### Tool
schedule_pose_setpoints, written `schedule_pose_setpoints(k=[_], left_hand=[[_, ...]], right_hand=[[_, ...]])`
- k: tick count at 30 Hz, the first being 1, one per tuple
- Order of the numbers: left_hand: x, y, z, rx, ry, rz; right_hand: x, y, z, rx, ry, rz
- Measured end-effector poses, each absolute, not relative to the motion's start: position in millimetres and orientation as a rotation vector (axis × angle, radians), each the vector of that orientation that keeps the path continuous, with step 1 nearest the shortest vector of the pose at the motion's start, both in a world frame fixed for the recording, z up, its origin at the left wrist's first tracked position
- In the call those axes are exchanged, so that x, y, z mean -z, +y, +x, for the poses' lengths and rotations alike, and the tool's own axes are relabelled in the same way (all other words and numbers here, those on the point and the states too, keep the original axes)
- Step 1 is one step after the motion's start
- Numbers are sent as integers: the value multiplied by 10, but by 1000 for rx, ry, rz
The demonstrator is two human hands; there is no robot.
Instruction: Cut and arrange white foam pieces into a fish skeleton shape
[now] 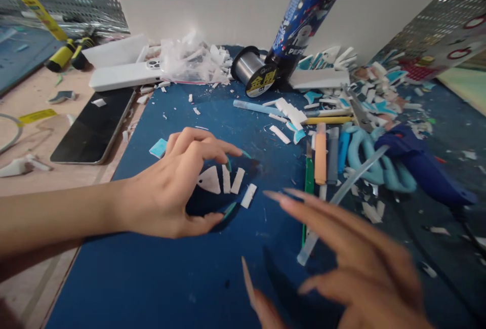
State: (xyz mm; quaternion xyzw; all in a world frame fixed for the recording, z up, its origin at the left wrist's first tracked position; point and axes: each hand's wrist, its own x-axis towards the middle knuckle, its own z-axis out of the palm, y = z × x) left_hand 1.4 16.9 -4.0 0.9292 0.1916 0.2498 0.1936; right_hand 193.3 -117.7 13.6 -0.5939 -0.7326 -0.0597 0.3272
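Several small white foam pieces lie in a row on the blue mat point(152, 278): a rounded, pointed piece with a black dot point(210, 180), two narrow strips point(227, 180) beside it, and a short rectangle point(249, 196) at the right. Around them curves my left hand point(170, 182), thumb and fingers apart, holding nothing; its long nails are green. My right hand point(341, 253), slightly blurred, hovers at the lower right with its fingers spread and nothing between them. A light blue scrap point(158, 148) sits just behind my left hand.
A blue glue gun point(425, 167) with a glue stick point(341, 187), a green cutter point(309, 177), markers point(321, 154) and scissors lie right. Behind stand a line spool point(254, 71) and a Pepsi bottle point(304, 20), among foam scraps. A phone point(94, 126) lies left.
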Motion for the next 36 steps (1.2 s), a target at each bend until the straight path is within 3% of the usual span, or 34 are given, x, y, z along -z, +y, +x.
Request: schedule_pose_setpoints(k=[14,36], left_hand=[[34,239,5,-568,589,2397],[38,241,-11,-577,485,2340]], right_hand=[[-69,-757,2217,-135,-2165,-1388],[-28,-731,2286,-199,-2097,-1398]])
